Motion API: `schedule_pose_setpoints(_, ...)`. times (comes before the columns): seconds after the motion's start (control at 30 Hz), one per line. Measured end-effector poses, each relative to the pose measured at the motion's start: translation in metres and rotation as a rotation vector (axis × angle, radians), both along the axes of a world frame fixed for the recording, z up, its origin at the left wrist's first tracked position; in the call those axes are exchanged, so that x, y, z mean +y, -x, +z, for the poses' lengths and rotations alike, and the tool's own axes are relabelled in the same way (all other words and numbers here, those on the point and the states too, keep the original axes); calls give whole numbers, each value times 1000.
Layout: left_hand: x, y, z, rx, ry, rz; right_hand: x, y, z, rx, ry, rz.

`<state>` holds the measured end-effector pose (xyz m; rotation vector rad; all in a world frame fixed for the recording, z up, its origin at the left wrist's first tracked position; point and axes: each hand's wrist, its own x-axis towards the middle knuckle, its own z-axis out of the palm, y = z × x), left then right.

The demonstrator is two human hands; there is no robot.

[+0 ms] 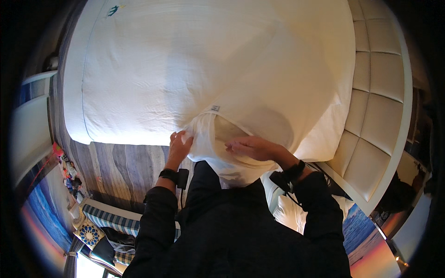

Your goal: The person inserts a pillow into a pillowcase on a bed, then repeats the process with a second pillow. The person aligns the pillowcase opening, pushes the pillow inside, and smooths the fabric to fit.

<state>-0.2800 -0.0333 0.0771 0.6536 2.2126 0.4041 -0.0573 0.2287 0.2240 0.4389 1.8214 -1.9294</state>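
At the near corner of the bed, a large white cotton duvet cover lies spread over the mattress, its open end gathered up toward the person. The left hand pinches the bunched hem of that opening, fingers closed on the cloth. The right hand lies flat on the fabric just beside it, fingers stretched out and pressing rather than gripping, over a cream inner layer that shows in the mouth of the cover. A small sewn tag sits just above the opening. To the right runs a cream padded headboard; a grey wood-grain floor lies to the left.

To do this well, I would judge that the left hand's pinch should stay firm on the hem while the right smooths outward, keeping the opening wide and the layers from twisting.
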Motion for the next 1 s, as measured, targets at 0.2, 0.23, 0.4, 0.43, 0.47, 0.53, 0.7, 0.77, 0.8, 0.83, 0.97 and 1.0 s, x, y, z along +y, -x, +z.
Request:
schedule_pose_setpoints(0.2,-2,-23,10,-456,-173,645,-53,-53,17,-143,-477,396)
schedule_pose_setpoints(0.23,-2,-28,14,-287,-175,551,-57,-63,16,-115,-513,276)
schedule_pose_setpoints(0.4,-4,-46,36,100,-253,347,-42,-101,10,-199,-855,-374)
schedule_pose_setpoints(0.43,-6,-52,41,-66,-260,479,-37,-103,8,-119,-885,-466)
schedule_pose_setpoints(0.47,-9,-59,47,-231,-269,611,-31,-103,6,-59,-933,-551)
schedule_pose_setpoints(0.53,-19,-78,57,-574,-254,811,-21,-102,1,5,-992,-671)
schedule_pose_setpoints(0.7,-23,-128,51,-1036,-11,381,-11,-90,-8,-5,-1088,-775)
schedule_pose_setpoints(0.77,-11,-146,47,-755,13,-283,-7,-86,-10,-48,-1085,-709)
schedule_pose_setpoints(0.8,-2,-154,47,-699,32,-368,-5,-84,-10,-67,-1087,-674)
schedule_pose_setpoints(0.83,8,-162,49,-707,96,-339,-3,-85,-8,-89,-1040,-657)
schedule_pose_setpoints(0.97,38,-189,69,-1040,-291,214,8,-102,2,68,-903,-744)
schedule_pose_setpoints(1.0,42,-194,74,-1316,-320,808,12,-112,4,33,-893,-833)
